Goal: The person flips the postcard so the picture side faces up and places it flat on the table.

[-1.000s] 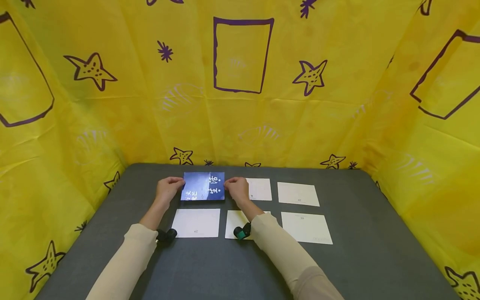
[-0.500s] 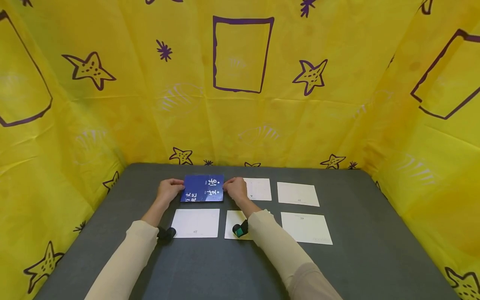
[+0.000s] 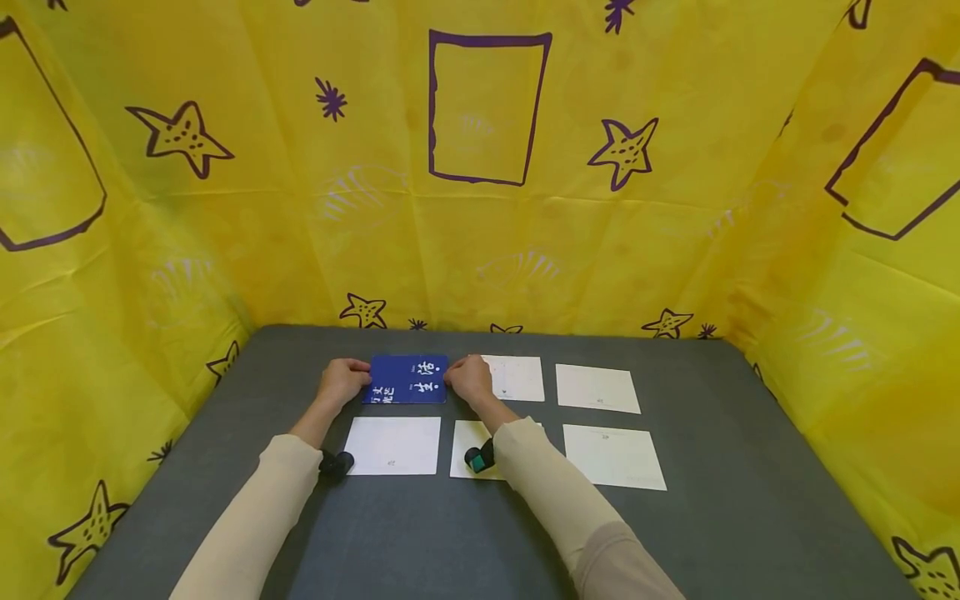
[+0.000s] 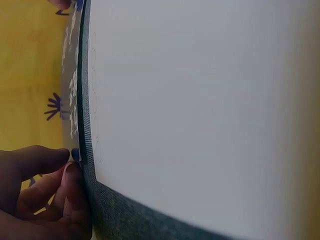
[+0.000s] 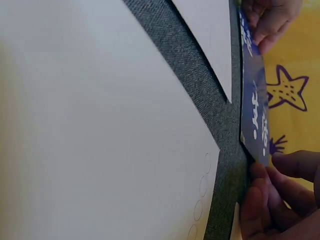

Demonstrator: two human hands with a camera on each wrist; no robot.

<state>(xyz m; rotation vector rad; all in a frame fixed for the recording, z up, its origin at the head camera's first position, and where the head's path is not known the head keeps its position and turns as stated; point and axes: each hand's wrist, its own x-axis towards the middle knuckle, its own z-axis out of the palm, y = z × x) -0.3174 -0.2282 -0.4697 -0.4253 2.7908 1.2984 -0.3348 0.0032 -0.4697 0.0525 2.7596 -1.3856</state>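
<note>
A blue card [image 3: 408, 379] with white Chinese characters, like a postcard, lies low over the back left of the dark table, nearly flat. My left hand [image 3: 343, 382] pinches its left edge between thumb and fingers. At the opposite edge my right hand [image 3: 471, 379] pinches the card in the same way. In the left wrist view the card [image 4: 71, 90] shows edge-on, with the left hand [image 4: 45, 192] at its end. The right wrist view has the right hand [image 5: 285, 195] at the near end of the card [image 5: 254, 100]. Whether its underside touches the table is unclear.
White cards lie on the dark table [image 3: 405, 533] in two rows. Front row: a left card [image 3: 393, 446], a middle card [image 3: 461, 437] partly under the right wrist, and a right card [image 3: 615, 457]. Back row: cards [image 3: 522, 379] [image 3: 597, 389]. Yellow patterned cloth [image 3: 480, 250] encloses the table.
The blue card has tilted down and come slightly nearer, from raised and glossy with glare to nearly flat. Both hands keep hold of its edges and have shifted only a little.
</note>
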